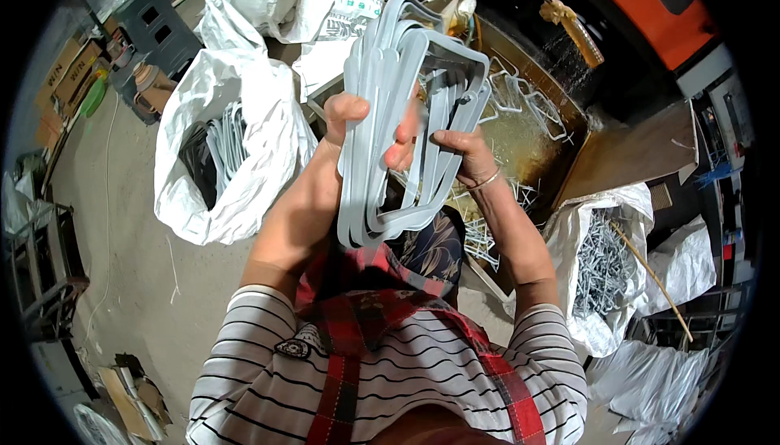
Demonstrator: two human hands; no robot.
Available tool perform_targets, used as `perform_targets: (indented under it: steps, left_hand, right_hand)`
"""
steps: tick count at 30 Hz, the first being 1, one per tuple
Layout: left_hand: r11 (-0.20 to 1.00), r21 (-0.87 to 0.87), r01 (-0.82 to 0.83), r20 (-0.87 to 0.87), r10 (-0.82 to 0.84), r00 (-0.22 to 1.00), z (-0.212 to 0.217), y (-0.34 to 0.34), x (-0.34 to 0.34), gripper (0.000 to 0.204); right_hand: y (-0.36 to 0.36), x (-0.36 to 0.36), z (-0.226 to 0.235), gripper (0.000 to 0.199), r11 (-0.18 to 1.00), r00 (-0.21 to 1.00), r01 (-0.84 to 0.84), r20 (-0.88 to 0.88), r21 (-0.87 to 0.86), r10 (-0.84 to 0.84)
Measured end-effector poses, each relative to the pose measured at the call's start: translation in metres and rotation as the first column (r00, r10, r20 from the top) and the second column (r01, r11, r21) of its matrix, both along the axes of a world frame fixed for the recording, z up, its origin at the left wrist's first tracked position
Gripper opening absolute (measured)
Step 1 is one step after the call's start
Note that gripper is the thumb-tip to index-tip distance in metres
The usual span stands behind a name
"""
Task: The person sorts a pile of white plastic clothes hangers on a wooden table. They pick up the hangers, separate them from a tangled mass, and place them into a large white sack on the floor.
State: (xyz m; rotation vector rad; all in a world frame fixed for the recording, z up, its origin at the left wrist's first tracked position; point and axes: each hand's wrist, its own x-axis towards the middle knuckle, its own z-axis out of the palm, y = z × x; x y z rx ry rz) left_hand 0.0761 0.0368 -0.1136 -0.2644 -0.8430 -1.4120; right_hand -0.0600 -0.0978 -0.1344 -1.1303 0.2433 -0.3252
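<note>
A bundle of grey plastic rectangular frames with rounded corners is held up in front of my chest. My left hand grips the bundle's left side, its thumb outside and its fingertips showing through the opening. On the other side, my right hand is closed round the frames, thumb across the near face. Some frames on the right are fanned slightly apart from the rest. Beyond the bundle, a metal tank of cloudy water holds more loose frames.
An open white sack with more grey frames stands at left. At right, another white sack holds small grey plastic pieces, with a thin stick across it. A brown panel and an orange machine stand beyond.
</note>
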Motion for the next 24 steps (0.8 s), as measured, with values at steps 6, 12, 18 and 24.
perform_targets:
  steps: [6, 12, 18, 24]
  left_hand:
    - [0.963, 0.105, -0.249, 0.142, 0.233, 0.962, 0.028, 0.062, 0.027, 0.067]
    - [0.821, 0.028, -0.570, 0.499, 0.483, 0.720, 0.085, 0.137, 0.093, 0.056]
    - [0.167, 0.071, -0.983, 0.659, 0.732, 0.172, 0.117, 0.249, 0.132, 0.051]
    - [-0.629, -0.178, -0.757, 0.860, 0.274, -0.430, 0.022, 0.350, 0.136, 0.059]
  right_hand:
    - [0.047, 0.022, 0.050, 0.037, 0.960, 0.998, 0.045, -0.032, -0.278, -0.056]
    - [0.065, 0.086, 0.098, 0.039, 0.924, 0.985, 0.075, 0.173, -0.375, -0.010]
    - [0.143, 0.188, 0.127, 0.031, 0.930, 0.958, 0.065, 0.283, -0.362, 0.043]
    - [0.187, 0.233, 0.085, 0.010, 0.892, 0.994, -0.108, -0.026, -0.439, 0.107]
